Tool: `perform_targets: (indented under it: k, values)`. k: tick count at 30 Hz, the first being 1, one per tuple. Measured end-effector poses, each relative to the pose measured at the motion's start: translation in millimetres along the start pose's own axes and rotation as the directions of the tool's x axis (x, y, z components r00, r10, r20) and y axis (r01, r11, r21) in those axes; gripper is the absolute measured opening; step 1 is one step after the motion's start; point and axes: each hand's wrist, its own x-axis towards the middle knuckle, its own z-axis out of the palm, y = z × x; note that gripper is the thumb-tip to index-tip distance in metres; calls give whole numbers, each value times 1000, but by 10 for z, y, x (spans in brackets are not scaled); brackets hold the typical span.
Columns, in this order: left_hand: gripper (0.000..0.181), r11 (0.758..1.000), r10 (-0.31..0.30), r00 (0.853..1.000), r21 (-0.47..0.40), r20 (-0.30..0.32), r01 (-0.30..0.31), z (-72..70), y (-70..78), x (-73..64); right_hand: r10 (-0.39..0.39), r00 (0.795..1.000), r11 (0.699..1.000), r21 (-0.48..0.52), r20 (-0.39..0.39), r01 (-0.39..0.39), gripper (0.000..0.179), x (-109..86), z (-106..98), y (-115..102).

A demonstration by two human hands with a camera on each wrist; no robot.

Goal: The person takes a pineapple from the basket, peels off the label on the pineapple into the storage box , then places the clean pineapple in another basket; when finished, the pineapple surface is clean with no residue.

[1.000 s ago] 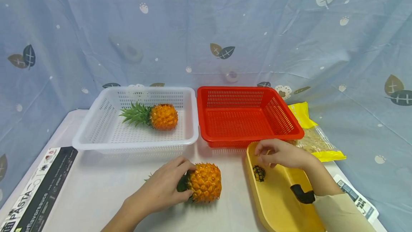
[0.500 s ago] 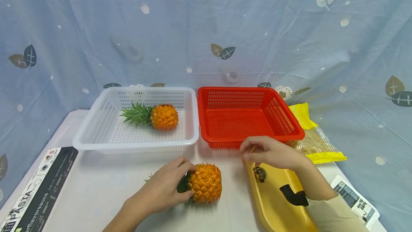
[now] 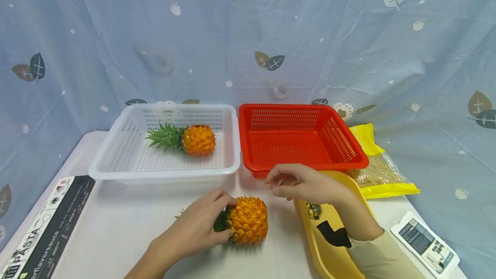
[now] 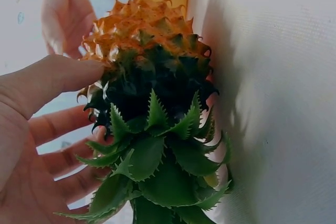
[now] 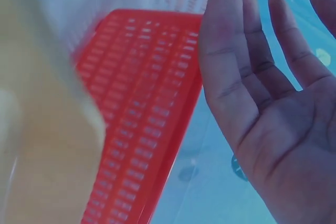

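My left hand grips an orange pineapple at its crown end, the thumb on the near side and fingers over the top. The pineapple lies on its side on the white table. In the left wrist view the thumb presses the skin of the pineapple just above its green spiky leaves. My right hand is above the far left corner of a yellow tray, holding nothing. Its fingers are loosely bent in the right wrist view, close to the red basket.
A white basket with a second pineapple inside stands at the back left, beside a red basket. Yellow packaged food is at the back right. A pasta box lies left; a white packet lies right.
My right hand has moved left from over the yellow tray, past its far left corner, toward the pineapple. My left hand and the pineapple stay in place.
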Motion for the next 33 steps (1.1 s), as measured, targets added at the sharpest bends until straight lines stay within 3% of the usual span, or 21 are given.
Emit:
perform_targets:
  k: [6, 15, 20, 25, 33]
  values:
    - [50, 1000, -7, 1000, -12, 8, 7, 1, 0, 1, -33, 999, 999, -9, 0, 33, 20, 120, 83, -76]
    - [51, 1000, -4, 1000, -10, 21, 4, -8, 6, 0, 2, 1000, 1000, -30, -12, -3, 23, 225, 231, -68]
    - [51, 1000, 3, 1000, 0, 15, -3, -5, 7, -12, 22, 999, 998, -60, 32, -20, 27, 256, 289, -66]
    - [51, 1000, 25, 1000, 15, 4, -25, 7, 5, -18, 56, 993, 994, -100, 100, -45, 43, 255, 333, -62]
    - [51, 999, 26, 1000, 30, -13, -25, 15, 4, -33, 92, 982, 994, -81, 163, -79, 57, 279, 377, -60]
